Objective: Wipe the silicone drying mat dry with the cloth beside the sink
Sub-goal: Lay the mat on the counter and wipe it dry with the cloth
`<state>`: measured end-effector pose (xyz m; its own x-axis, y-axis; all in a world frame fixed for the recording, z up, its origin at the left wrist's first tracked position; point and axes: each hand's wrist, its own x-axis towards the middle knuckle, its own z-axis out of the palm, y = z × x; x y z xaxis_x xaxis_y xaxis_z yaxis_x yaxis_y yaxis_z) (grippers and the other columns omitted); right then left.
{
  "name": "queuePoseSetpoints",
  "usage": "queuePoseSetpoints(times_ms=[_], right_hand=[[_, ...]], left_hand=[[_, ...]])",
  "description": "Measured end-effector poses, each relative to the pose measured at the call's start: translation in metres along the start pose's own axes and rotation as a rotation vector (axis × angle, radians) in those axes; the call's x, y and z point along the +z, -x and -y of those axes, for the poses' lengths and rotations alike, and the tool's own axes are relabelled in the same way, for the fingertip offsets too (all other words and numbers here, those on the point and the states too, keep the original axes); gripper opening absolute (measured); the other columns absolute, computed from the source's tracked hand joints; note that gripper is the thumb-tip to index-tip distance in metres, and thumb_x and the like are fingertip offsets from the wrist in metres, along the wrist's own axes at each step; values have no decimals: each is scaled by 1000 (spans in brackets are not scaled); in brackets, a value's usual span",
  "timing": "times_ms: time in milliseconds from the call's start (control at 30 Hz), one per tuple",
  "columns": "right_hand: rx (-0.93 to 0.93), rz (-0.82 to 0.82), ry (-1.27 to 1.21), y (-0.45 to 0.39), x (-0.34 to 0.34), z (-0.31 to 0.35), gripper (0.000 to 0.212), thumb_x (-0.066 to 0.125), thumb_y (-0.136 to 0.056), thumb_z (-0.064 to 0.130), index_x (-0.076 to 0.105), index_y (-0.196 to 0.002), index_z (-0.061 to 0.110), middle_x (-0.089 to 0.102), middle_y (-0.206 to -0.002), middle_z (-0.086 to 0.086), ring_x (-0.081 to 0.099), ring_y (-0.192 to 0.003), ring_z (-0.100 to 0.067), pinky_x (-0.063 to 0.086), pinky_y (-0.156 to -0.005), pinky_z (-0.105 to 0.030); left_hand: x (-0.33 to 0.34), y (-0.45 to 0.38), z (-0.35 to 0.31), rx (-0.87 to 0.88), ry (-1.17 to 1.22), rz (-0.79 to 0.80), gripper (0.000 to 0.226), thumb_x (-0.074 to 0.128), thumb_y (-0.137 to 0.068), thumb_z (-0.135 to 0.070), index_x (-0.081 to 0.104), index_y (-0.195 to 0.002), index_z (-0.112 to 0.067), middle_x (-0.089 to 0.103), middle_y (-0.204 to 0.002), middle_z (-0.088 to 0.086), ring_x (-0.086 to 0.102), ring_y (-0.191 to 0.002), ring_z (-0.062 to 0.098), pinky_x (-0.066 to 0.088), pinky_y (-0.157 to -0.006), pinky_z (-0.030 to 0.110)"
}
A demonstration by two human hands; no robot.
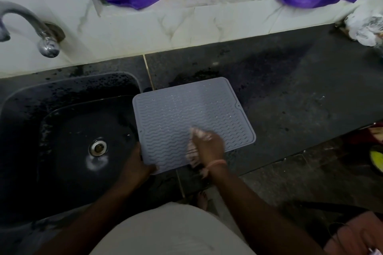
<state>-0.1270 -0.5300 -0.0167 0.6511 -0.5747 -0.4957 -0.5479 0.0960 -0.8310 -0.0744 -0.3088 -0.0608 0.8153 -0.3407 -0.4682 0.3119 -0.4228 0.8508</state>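
On the counter point(290, 93), the cloth point(193, 147) lies under the right hand point(209, 145) on the mat point(176, 114).

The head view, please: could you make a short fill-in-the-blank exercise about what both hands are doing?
1. The right hand presses the ____ onto the grey mat.
2. The left hand holds the mat's near-left ____.
3. The mat's left edge overhangs the ____.

Missing words: cloth; corner; sink

Your arms are bare to the elbow; right wrist carries a thin orange thread band point(217, 164); pale beige garment point(172, 232) at your waist.
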Motion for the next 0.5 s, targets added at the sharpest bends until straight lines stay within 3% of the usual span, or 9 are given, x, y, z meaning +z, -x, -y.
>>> queuePoseSetpoints(times_ms=[100, 167, 233, 300, 367, 500], right_hand=[[-91, -301, 258, -36, -61, 22, 23, 71, -89, 27, 67, -87, 5, 69, -75, -4, 63, -62, -9, 48, -57, -18], [-97, -414, 396, -60, -85, 27, 26, 70, -89, 27, 71, -98, 2, 74, -96, -13, 69, -85, -24, 50, -73, -23], [-89, -416, 437, -77, -91, 26, 29, 69, -90, 26, 73, -102, 0, 74, -106, -16, 69, -99, -30, 50, -87, -29], [-117, -406, 434, -82, -85, 24, 30, 69, -89, 28, 73, -102, 1, 74, -105, -14, 70, -101, -29, 51, -89, -30], [-140, -394, 427, -78, -73, 22, 30, 69, -88, 29, 69, -100, 2, 74, -101, -11, 69, -97, -27, 50, -83, -28], [-132, -332, 406, -58, -46, 18, 23, 71, -85, 27, 63, -92, 7, 67, -88, -3, 63, -80, -18, 45, -71, -21]], left_hand=[[-4, -3, -6, 42, -305, -62, 120, 86, -71, -12, 9, -160, -31, 36, -159, 2, 34, -146, 27, 35, -107, 27], [-5, -5, -9, 53, -344, -64, 131, 88, -68, -25, -6, -159, -36, 19, -166, -2, 20, -151, 27, 28, -115, 37], [-4, -8, -10, 88, -166, -12, 128, 92, -65, -29, 5, -160, -37, 27, -163, -9, 29, -149, 17, 30, -119, 42], [-3, -9, -7, 101, -65, 2, 118, 91, -68, -10, 19, -159, -31, 38, -157, -13, 39, -141, 4, 37, -117, 41], [-3, -11, -5, 109, -59, 14, 115, 90, -67, -8, 23, -157, -32, 42, -153, -15, 42, -139, 3, 40, -115, 44], [-6, -13, 0, 109, -22, 29, 121, 92, -60, -24, 19, -156, -41, 44, -152, -15, 42, -141, 9, 41, -113, 48]])
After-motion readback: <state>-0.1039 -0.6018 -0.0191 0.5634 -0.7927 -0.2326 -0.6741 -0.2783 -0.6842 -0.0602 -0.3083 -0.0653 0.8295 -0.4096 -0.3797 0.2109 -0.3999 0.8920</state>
